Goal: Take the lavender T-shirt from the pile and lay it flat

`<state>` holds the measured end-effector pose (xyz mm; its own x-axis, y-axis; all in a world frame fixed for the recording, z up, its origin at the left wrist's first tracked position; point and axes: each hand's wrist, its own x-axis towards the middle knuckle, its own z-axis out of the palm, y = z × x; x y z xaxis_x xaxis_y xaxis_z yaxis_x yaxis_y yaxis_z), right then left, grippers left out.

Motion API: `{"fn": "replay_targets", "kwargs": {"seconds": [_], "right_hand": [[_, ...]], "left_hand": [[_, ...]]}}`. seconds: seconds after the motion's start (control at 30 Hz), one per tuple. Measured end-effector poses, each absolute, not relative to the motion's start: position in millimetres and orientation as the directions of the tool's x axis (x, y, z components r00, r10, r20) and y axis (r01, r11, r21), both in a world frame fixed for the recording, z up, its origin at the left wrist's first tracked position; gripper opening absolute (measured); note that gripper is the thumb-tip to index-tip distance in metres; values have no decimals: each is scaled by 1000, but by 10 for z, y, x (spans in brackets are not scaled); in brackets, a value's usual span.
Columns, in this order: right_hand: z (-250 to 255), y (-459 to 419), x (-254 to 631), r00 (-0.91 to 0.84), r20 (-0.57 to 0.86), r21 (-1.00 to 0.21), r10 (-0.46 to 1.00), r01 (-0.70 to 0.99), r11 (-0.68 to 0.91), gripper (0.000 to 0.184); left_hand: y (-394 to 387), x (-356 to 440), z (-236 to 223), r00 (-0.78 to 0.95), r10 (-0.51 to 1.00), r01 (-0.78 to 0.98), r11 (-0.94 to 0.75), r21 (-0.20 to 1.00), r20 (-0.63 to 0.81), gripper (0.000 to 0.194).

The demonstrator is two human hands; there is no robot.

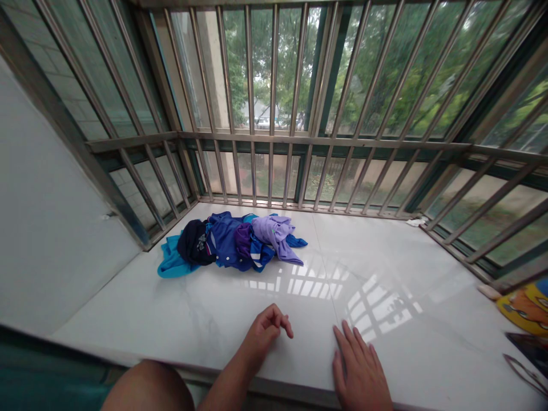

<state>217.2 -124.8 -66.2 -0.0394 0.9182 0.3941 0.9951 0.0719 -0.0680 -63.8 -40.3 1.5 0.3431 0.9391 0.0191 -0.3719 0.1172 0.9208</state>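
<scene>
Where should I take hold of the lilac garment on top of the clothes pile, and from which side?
Pinch the lilac garment by its loose tail at the pile's front right, coming from your side with your left hand. That tail trails down onto the white marble ledge, so it looks easiest to lift free.

No readable text, garment print [197, 244] (too blurred)

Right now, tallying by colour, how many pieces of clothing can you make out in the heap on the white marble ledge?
Teal cloth: 1
Navy garment: 1
Blue: 2, buttoned shirt and white-striped piece
Purple garment: 1
Lilac shirt: 1
Total: 6, though the overlapping folds may hide or merge pieces.
</scene>
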Motion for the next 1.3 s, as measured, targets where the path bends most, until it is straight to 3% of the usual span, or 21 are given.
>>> {"fn": "replay_targets", "kwargs": {"seconds": [0.27, 0.5, 0.63, 0.73, 0.9, 1.07, 1.2, 1.3], "right_hand": [[-644, -1243, 2161, -28, 396, -76, 918, 995, 63, 55], [-646, -1245, 2135, -12, 393, -73, 920, 996, 44, 54], [-624, -1235, 2136, 10, 396, -99, 918, 995, 32, 54], [-492, -1117, 2139, 33, 385, -195, 922, 980, 46, 47], [87, -543, 1847, -84, 352, -509, 932, 819, 266, 37], [726, 345, 1092, -238, 415, -613, 878, 640, 463, 29], [946, 922, 561, -188, 296, -708, 937, 615, 347, 43], [997, 1146, 400, -163, 282, -754, 945, 572, 324, 49]], "left_hand": [[-403, -640, 36, 359, 933, -367, 105, 924, 36, 13], [-394, -636, 54, 374, 922, -356, 49, 933, 94, 38], [-373, -629, 17, 353, 934, -373, 80, 924, 61, 30], [-365, -628, 24, 350, 936, -373, 110, 921, 30, 18], [-380, -612, 99, 387, 921, -322, 93, 942, 42, 14], [-373, -579, 101, 376, 926, -291, 85, 953, 33, 15], [-354, -568, 71, 357, 934, -277, 81, 957, 24, 15], [-348, -568, 66, 341, 940, -247, 65, 967, 24, 15]]}}
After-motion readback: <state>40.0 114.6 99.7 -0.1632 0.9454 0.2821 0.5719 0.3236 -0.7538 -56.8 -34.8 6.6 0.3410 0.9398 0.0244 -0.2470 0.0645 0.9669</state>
